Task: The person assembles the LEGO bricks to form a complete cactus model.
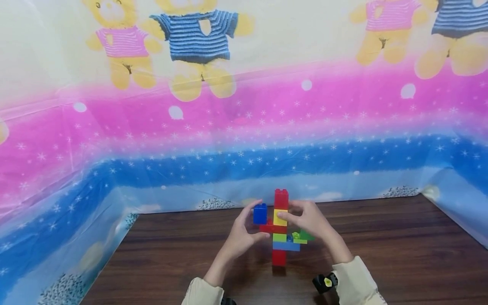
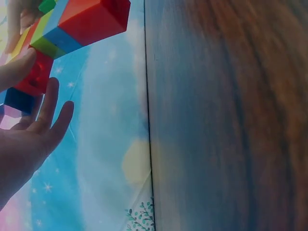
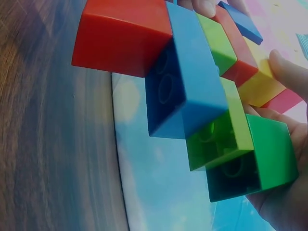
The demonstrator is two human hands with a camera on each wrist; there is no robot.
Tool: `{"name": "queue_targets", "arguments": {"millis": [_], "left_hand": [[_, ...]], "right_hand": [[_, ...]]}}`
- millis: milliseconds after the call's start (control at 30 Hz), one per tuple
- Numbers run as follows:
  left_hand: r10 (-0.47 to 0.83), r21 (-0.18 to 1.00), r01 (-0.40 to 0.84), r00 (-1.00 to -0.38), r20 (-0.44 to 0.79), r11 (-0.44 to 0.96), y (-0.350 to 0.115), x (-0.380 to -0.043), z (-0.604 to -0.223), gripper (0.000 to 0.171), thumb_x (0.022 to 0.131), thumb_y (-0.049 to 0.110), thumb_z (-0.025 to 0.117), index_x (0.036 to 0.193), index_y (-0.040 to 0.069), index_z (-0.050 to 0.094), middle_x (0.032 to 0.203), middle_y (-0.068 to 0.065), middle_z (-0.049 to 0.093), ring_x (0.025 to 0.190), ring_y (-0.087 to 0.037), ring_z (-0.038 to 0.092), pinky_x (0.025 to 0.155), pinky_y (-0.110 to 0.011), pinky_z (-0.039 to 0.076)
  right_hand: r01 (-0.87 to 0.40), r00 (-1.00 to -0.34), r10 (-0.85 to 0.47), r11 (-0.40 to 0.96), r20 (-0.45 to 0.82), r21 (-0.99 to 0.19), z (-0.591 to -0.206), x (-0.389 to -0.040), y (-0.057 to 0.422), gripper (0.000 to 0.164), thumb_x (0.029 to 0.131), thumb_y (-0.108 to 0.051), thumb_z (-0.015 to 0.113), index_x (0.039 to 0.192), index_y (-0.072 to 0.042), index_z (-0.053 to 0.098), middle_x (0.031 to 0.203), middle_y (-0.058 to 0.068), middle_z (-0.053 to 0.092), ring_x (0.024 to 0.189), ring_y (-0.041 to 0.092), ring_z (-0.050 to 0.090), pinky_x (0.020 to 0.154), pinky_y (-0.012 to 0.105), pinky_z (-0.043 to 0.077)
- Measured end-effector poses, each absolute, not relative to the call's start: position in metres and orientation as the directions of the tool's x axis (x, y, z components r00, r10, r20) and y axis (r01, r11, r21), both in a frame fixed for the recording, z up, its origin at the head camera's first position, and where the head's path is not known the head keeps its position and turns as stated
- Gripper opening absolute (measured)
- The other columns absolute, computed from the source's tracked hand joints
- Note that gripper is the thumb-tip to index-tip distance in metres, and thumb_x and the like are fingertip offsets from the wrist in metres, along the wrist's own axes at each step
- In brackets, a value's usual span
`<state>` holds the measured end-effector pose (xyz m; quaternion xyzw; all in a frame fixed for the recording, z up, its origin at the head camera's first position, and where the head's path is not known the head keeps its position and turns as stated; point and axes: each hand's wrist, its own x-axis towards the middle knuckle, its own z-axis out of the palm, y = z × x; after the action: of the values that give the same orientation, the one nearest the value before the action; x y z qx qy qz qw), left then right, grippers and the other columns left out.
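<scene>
A tall structure of toy building blocks [image 1: 281,199] stands upright between both hands. Its column has a red top brick, a yellow brick [image 1: 280,217], a red cross brick [image 1: 267,228], a lime brick, a light blue brick [image 1: 284,245] and a red bottom brick [image 1: 278,257]. A dark blue brick [image 1: 260,214] sits on the left arm; lime and green bricks [image 3: 274,154] step out at right. My left hand [image 1: 240,237] holds the left arm, thumb at the red cross brick, fingers behind the blue one. With its thumb on the yellow brick, my right hand [image 1: 312,220] grips the column.
Beneath the blocks lies a dark wooden table [image 1: 160,254]. A printed cloth [image 1: 244,165] with bears and snowflakes hangs along its back and sides. A black wrist device [image 1: 325,282] shows beside the right cream sleeve [image 1: 358,279].
</scene>
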<state>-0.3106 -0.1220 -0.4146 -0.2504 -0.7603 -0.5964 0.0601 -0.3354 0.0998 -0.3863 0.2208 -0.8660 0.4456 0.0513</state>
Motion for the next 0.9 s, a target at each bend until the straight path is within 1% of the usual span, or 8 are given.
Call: {"name": "queue_targets", "arguments": {"millis": [100, 167, 233, 267, 333, 500, 700, 900], "left_hand": [[0.308, 0.879, 0.444, -0.872, 0.38, 0.171, -0.1218, -0.3095, -0.414, 0.076, 0.082, -0.001, 0.074, 0.145, 0.022, 0.039, 0.126, -0.019, 0.058, 0.112, -0.037, 0.063, 0.088, -0.04, 0.059], [0.306, 0.885, 0.432, -0.878, 0.368, 0.176, -0.1216, -0.3092, -0.4136, 0.076, 0.082, 0.0, 0.074, 0.145, 0.023, 0.039, 0.126, -0.019, 0.059, 0.111, -0.036, 0.064, 0.088, -0.041, 0.058], [0.306, 0.886, 0.427, -0.88, 0.363, 0.179, -0.1213, -0.3089, -0.4132, 0.075, 0.082, 0.001, 0.074, 0.145, 0.023, 0.039, 0.125, -0.019, 0.059, 0.111, -0.037, 0.064, 0.089, -0.043, 0.058], [0.306, 0.885, 0.428, -0.881, 0.362, 0.184, -0.1211, -0.3088, -0.4131, 0.075, 0.082, 0.001, 0.074, 0.146, 0.023, 0.039, 0.126, -0.019, 0.059, 0.111, -0.037, 0.064, 0.09, -0.043, 0.057], [0.305, 0.883, 0.429, -0.88, 0.363, 0.189, -0.1206, -0.3088, -0.413, 0.075, 0.083, 0.003, 0.074, 0.146, 0.023, 0.039, 0.126, -0.019, 0.059, 0.111, -0.037, 0.064, 0.091, -0.044, 0.057], [0.317, 0.883, 0.435, -0.874, 0.367, 0.177, -0.1206, -0.3096, -0.4141, 0.074, 0.083, 0.004, 0.074, 0.146, 0.021, 0.038, 0.128, -0.02, 0.058, 0.113, -0.039, 0.064, 0.091, -0.043, 0.057], [0.336, 0.889, 0.437, -0.864, 0.374, 0.135, -0.1218, -0.3115, -0.4155, 0.074, 0.083, 0.001, 0.073, 0.146, 0.016, 0.037, 0.127, -0.023, 0.057, 0.11, -0.041, 0.065, 0.089, -0.038, 0.058], [0.343, 0.89, 0.439, -0.86, 0.377, 0.122, -0.1231, -0.3131, -0.4163, 0.073, 0.084, 0.0, 0.072, 0.146, 0.013, 0.036, 0.127, -0.024, 0.056, 0.11, -0.041, 0.065, 0.088, -0.037, 0.058]], "right_hand": [[-0.408, -0.901, -0.352, 0.492, 0.253, -0.769, -0.3858, -0.3359, 0.1012, 0.059, 0.09, -0.038, 0.068, 0.13, 0.004, 0.057, 0.106, 0.017, 0.072, 0.074, 0.015, 0.07, 0.076, 0.034, 0.059], [-0.403, -0.899, -0.367, 0.486, 0.238, -0.775, -0.3849, -0.3364, 0.102, 0.057, 0.09, -0.039, 0.067, 0.127, 0.003, 0.059, 0.104, 0.015, 0.073, 0.068, 0.013, 0.068, 0.076, 0.032, 0.059], [-0.398, -0.898, -0.379, 0.476, 0.225, -0.785, -0.384, -0.3366, 0.1021, 0.05, 0.09, -0.04, 0.067, 0.123, -0.001, 0.063, 0.101, 0.013, 0.073, 0.066, 0.014, 0.068, 0.075, 0.031, 0.058], [-0.4, -0.895, -0.384, 0.473, 0.225, -0.785, -0.3836, -0.3367, 0.1023, 0.047, 0.09, -0.04, 0.067, 0.12, -0.003, 0.065, 0.1, 0.012, 0.073, 0.067, 0.014, 0.068, 0.074, 0.031, 0.058], [-0.415, -0.891, -0.387, 0.48, 0.238, -0.773, -0.3827, -0.3363, 0.1025, 0.042, 0.091, -0.04, 0.066, 0.114, -0.006, 0.068, 0.099, 0.009, 0.073, 0.077, 0.015, 0.069, 0.076, 0.032, 0.058], [-0.441, -0.886, -0.38, 0.514, 0.265, -0.736, -0.382, -0.3351, 0.1021, 0.039, 0.091, -0.04, 0.066, 0.112, -0.008, 0.07, 0.099, 0.005, 0.074, 0.096, 0.018, 0.067, 0.081, 0.035, 0.058], [-0.438, -0.891, -0.364, 0.535, 0.27, -0.722, -0.3836, -0.3358, 0.1019, 0.043, 0.09, -0.042, 0.066, 0.117, -0.007, 0.069, 0.107, 0.008, 0.074, 0.106, 0.026, 0.066, 0.087, 0.042, 0.058], [-0.427, -0.897, -0.354, 0.538, 0.264, -0.727, -0.3859, -0.3366, 0.1004, 0.05, 0.09, -0.043, 0.067, 0.123, -0.006, 0.066, 0.117, 0.012, 0.071, 0.113, 0.031, 0.065, 0.09, 0.044, 0.057]]}}
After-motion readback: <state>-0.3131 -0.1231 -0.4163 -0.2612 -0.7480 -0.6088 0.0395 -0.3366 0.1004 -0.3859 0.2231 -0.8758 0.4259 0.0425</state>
